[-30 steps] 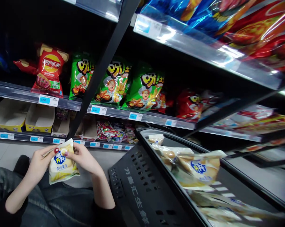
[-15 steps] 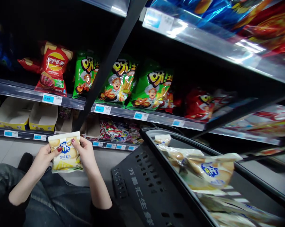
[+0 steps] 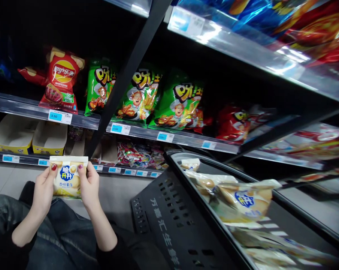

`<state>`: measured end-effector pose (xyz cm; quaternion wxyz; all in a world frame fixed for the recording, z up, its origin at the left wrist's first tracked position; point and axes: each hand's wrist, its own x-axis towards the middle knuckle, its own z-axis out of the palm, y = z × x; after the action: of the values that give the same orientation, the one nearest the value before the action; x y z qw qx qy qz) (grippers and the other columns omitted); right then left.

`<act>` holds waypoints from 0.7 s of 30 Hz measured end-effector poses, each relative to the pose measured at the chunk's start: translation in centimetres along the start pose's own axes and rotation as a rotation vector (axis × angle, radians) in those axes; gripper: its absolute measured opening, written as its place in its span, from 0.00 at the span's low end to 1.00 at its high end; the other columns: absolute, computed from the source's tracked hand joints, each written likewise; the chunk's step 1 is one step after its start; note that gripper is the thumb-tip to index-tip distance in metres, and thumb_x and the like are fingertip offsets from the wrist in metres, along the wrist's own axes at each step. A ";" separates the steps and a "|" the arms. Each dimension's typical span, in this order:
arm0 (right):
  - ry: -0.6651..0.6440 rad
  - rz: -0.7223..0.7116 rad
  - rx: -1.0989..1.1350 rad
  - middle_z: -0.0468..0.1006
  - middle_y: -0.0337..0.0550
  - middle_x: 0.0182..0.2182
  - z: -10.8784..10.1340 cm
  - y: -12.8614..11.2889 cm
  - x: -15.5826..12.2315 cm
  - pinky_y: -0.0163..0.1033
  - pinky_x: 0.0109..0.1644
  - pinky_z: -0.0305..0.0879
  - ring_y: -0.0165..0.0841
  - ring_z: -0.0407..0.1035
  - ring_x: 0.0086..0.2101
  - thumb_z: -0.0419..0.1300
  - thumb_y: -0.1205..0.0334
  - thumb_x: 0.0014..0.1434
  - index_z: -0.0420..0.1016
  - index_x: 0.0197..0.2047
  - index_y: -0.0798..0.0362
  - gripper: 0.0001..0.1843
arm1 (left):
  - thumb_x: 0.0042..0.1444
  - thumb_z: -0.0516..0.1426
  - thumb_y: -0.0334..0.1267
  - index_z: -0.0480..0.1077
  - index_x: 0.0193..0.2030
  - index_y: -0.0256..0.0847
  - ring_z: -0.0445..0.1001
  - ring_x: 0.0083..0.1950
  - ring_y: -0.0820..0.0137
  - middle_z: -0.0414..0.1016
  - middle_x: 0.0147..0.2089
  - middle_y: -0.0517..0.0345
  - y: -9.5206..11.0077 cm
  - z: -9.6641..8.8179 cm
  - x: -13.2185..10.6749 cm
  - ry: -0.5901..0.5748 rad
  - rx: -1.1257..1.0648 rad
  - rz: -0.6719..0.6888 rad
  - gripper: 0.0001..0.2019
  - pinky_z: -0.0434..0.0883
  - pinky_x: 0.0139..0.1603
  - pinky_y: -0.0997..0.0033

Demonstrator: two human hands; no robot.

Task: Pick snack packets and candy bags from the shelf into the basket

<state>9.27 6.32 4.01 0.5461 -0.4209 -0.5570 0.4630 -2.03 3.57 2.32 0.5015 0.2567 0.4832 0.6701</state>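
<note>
A small cream and yellow snack bag point(image 3: 67, 183) with a blue logo is held upright above my lap, its printed face towards me. My left hand point(image 3: 45, 187) pinches its left edge, thumb on the front. On the opposite edge my right hand point(image 3: 88, 184) grips it the same way. The other fingers of both hands are hidden behind the bag. To the right stands a dark grey shopping basket point(image 3: 158, 210). Inside it lie several similar cream bags, one of which, a snack bag point(image 3: 244, 202), leans near the top.
Shelves ahead carry a red chip bag point(image 3: 61, 80) and several green snack bags point(image 3: 177, 103). Below are open cardboard trays point(image 3: 50, 137) and small candy packets point(image 3: 135, 153). A slanting black post point(image 3: 124, 78) crosses the shelves; an upper shelf edge point(image 3: 242, 52) juts out at right.
Both hands and the snack bag have shifted slightly left and up. My left thumb has moved from the bag's middle to its upper left edge; the right thumb has slid down a little.
</note>
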 end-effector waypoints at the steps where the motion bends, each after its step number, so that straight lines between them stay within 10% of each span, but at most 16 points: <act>1: -0.001 -0.011 -0.012 0.69 0.38 0.26 0.0 0.0 0.0 0.33 0.33 0.62 0.30 0.63 0.29 0.52 0.52 0.55 0.65 0.30 0.52 0.12 | 0.47 0.57 0.50 0.70 0.46 0.36 0.75 0.33 0.63 0.79 0.33 0.54 -0.1 0.0 0.0 0.021 0.051 0.022 0.23 0.71 0.32 0.70; 21: -0.021 0.352 0.113 0.79 0.45 0.35 1.0 4.2 0.7 0.39 0.40 0.67 0.37 0.72 0.35 0.64 0.53 0.41 0.71 0.38 0.55 0.21 | 0.58 0.41 0.43 0.67 0.36 0.39 0.74 0.34 0.55 0.77 0.31 0.45 1.3 -0.4 1.2 0.006 1.316 0.203 0.16 0.63 0.31 0.67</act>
<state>8.10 7.89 0.11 0.4738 -0.4757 -0.4535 0.5862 -3.36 4.43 3.15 0.1732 0.5518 0.7662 0.2799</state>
